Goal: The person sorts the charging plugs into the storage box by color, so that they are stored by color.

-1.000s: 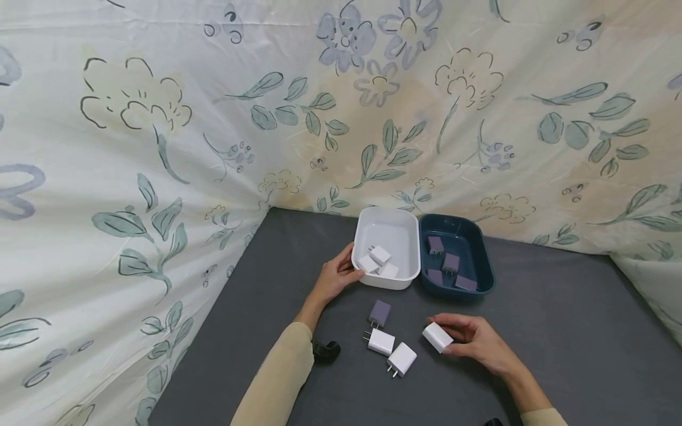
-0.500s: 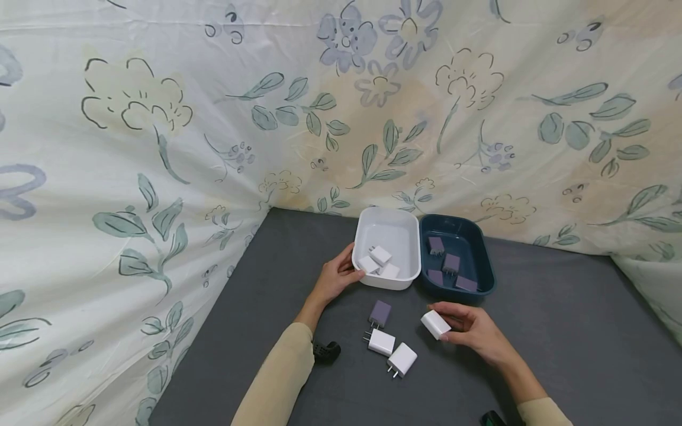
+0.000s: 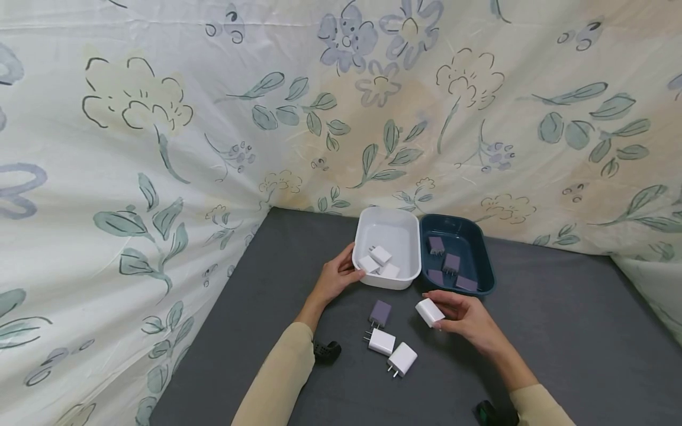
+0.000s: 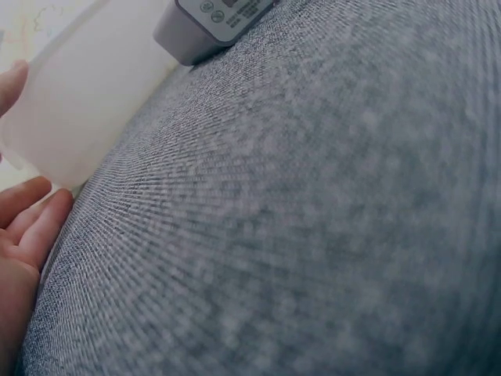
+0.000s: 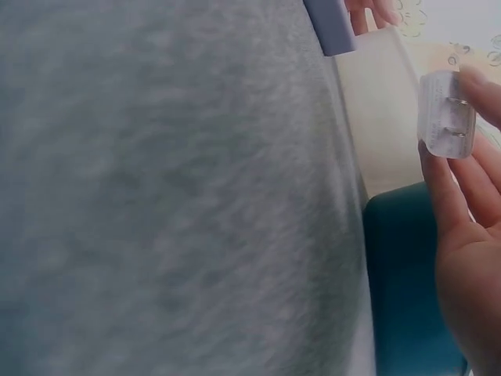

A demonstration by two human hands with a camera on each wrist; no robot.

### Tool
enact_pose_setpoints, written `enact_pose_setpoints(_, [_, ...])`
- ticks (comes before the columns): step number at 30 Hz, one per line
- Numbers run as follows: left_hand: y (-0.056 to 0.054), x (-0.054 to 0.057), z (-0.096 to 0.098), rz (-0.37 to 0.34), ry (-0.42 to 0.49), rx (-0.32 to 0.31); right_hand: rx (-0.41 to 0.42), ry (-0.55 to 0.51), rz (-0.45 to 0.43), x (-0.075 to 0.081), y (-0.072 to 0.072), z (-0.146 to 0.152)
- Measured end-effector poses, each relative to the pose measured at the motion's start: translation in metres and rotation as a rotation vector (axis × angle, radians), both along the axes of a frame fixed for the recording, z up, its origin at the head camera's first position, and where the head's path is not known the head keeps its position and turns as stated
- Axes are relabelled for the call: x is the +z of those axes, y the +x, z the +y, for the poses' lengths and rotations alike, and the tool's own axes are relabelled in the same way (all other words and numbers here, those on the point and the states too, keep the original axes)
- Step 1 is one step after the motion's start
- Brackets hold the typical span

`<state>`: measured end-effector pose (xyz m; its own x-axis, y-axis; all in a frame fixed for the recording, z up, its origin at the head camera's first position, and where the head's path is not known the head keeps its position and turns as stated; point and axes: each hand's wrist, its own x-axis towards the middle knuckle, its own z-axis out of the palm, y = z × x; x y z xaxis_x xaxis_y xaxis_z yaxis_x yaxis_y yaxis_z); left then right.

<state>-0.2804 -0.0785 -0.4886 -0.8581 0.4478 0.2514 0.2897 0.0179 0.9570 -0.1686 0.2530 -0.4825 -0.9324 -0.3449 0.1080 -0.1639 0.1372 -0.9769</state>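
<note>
In the head view my right hand (image 3: pixel 469 319) pinches a white charger plug (image 3: pixel 429 312) between thumb and fingers, in the air just in front of the two bins. The right wrist view shows the metal prongs of that charger plug (image 5: pixel 449 117). My left hand (image 3: pixel 335 275) grips the near left corner of the white bin (image 3: pixel 394 222), thumb on the front and fingers along the side. Several white charger plugs (image 3: pixel 380 255) lie inside it. On the table are a purple charger plug (image 3: pixel 380 313) and two white ones, one lower left (image 3: pixel 380 342) and one nearer (image 3: pixel 402 359).
A dark blue bin (image 3: pixel 463 228) stands against the white bin's right side, with several purple charger plugs (image 3: pixel 451 264) in it. Both stand on a dark grey table (image 3: pixel 565 331). Floral fabric (image 3: pixel 298 148) hangs behind and to the left.
My right hand has moved up and slightly left, away from me and closer to the bins, carrying the white charger plug. The left hand and the bins have stayed put.
</note>
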Motion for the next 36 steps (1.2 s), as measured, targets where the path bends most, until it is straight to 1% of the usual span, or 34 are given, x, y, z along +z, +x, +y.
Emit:
enact_pose_setpoints(7, [0.000, 0.001, 0.000, -0.002, -0.022, 0.001, -0.037, 0.037, -0.013, 0.007, -0.009, -0.008])
enact_pose_setpoints(14, [0.002, 0.000, 0.000, -0.009, -0.007, 0.008, -0.086, 0.071, -0.017, 0.013, -0.018, -0.021])
enact_pose_setpoints(16, [0.001, 0.000, 0.000, -0.012, -0.005, 0.004, -0.105, 0.063, -0.007, 0.015, -0.020, -0.025])
enact_pose_setpoints(20, [0.001, 0.000, 0.001, -0.015, 0.009, -0.001, -0.134, 0.015, 0.016, 0.019, -0.025, -0.031])
enact_pose_setpoints(25, [0.001, -0.001, 0.001, 0.001, 0.015, 0.020, -0.176, -0.038, 0.011, 0.024, -0.031, -0.038])
enact_pose_setpoints(27, [0.001, -0.001, 0.001, 0.001, 0.012, 0.024, -0.207, -0.044, 0.007, 0.026, -0.034, -0.041])
enact_pose_setpoints(31, [0.000, -0.001, 0.001, -0.007, -0.001, 0.012, -0.267, -0.050, 0.011, 0.029, -0.040, -0.046])
enact_pose_setpoints(36, [-0.001, -0.002, 0.000, -0.007, -0.010, 0.008, -0.307, -0.024, 0.007, 0.032, -0.049, -0.051])
